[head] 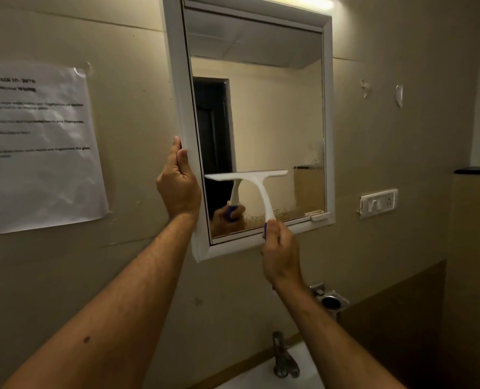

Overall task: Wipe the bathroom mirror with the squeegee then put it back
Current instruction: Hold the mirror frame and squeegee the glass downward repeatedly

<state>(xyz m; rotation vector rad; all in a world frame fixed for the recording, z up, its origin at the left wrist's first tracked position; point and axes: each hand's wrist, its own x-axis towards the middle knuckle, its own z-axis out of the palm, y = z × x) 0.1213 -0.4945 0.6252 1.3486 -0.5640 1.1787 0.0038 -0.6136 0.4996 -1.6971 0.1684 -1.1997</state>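
Note:
A white-framed mirror [278,113] hangs on the beige wall. A white squeegee [257,183] with a blue grip lies with its blade flat against the lower part of the glass. My right hand [282,252] grips the squeegee's handle just below the mirror's bottom edge. My left hand [178,182] holds the left side of the mirror's frame, thumb on the front. Water marks and smears show on the glass to the right of the blade and along the bottom.
A printed paper sheet [36,147] is taped to the wall at the left. A switch and socket plate [378,203] sits right of the mirror. Below are a metal holder [330,300], a tap [282,357] and the white basin [267,377].

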